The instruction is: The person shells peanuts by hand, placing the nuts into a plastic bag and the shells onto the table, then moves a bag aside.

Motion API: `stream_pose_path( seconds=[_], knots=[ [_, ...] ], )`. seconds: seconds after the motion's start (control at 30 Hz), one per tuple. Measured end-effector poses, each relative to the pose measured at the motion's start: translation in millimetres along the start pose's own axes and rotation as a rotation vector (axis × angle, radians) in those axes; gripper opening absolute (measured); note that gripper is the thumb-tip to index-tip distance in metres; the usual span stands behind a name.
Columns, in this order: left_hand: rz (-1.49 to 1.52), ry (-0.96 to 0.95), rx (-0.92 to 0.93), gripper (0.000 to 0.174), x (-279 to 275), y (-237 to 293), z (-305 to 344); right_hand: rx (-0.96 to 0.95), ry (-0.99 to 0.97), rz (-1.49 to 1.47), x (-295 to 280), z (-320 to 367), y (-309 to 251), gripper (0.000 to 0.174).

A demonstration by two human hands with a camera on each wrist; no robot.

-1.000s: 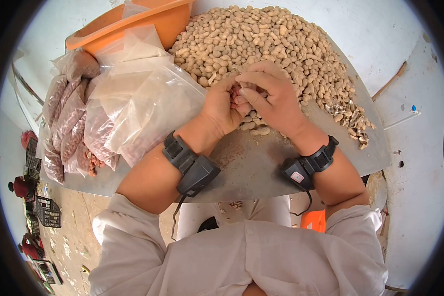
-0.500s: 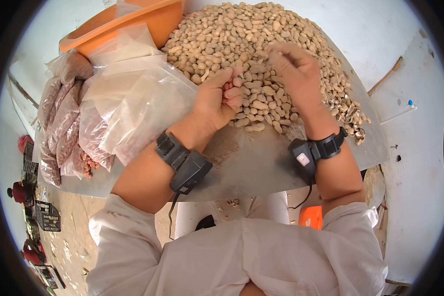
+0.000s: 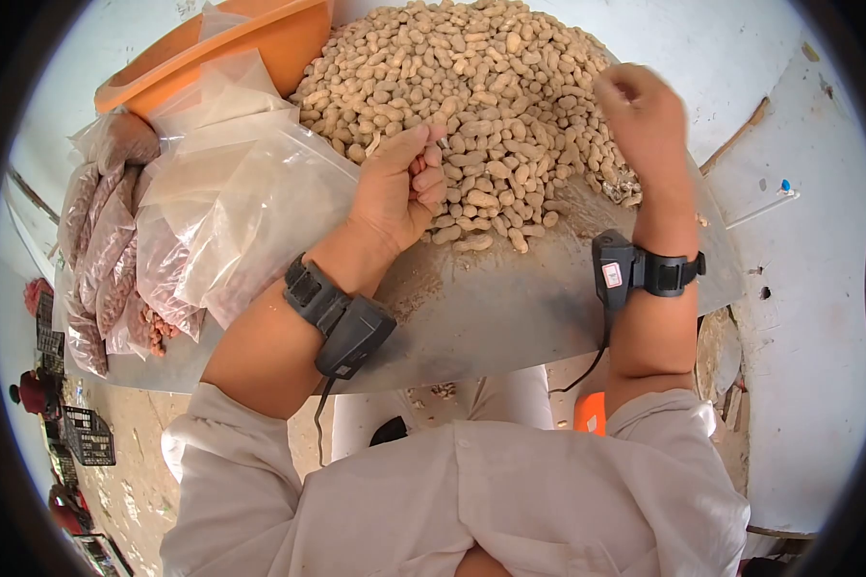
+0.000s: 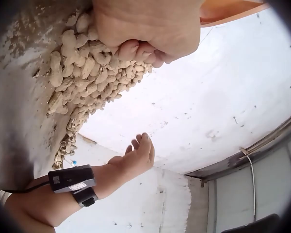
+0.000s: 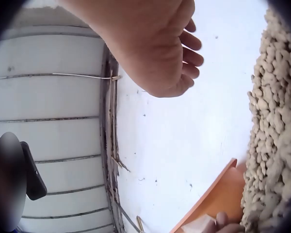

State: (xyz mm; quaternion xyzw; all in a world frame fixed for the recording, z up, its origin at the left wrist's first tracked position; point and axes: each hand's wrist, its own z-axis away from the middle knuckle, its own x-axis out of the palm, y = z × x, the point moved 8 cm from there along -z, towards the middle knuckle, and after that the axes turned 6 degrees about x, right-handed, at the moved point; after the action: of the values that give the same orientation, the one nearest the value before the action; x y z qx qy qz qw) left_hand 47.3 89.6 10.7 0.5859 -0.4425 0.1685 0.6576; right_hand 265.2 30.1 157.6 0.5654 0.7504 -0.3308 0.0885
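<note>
My left hand [image 3: 391,197] is held over the near edge of a large heap of unshelled peanuts [image 3: 452,72], its fingers curled round reddish peanut kernels [image 3: 418,166]. In the left wrist view, the back of that hand hides the kernels. My right hand [image 3: 649,125] is raised over the heap's right side, above a small pile of broken shells [image 3: 622,186]. Its fingers are loosely bent, and nothing shows in them in the right wrist view. Stray peanuts [image 3: 473,242] lie on the metal tabletop below my left hand.
Clear plastic bags [image 3: 245,207] lie to the left, beside filled bags of kernels [image 3: 106,250] and a few loose kernels [image 3: 157,332]. An orange basin [image 3: 293,43] stands at the back left. A white wall [image 3: 808,288] borders the table's right side.
My right hand has left my left hand and swung right, over the shell pile. My left hand keeps the kernels. The view has shifted slightly.
</note>
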Motion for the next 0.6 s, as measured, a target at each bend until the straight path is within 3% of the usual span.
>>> stream_pose_path(
  seconds=[0.1,0.2,0.3,0.4,0.6],
  knots=[
    [-0.002,0.008,-0.006,0.018,1.2,0.6,1.0,0.015,-0.400,0.124,53.4,15.2,-4.0,0.018],
    [-0.009,-0.011,-0.010,0.017,2.1,0.8,1.0,-0.066,-0.603,0.129,85.5,30.6,-4.3,0.015],
    [-0.035,-0.012,0.011,0.015,2.9,2.5,2.1,-0.104,-0.612,0.107,106.8,37.9,2.3,0.012],
    [-0.089,-0.001,0.058,0.017,4.5,6.5,3.5,-0.014,-0.650,-0.043,105.9,37.0,3.7,0.013],
    [-0.390,0.001,0.215,0.025,14.7,11.1,10.5,0.368,-0.844,-1.173,102.3,51.6,-34.5,0.020]
  ],
)
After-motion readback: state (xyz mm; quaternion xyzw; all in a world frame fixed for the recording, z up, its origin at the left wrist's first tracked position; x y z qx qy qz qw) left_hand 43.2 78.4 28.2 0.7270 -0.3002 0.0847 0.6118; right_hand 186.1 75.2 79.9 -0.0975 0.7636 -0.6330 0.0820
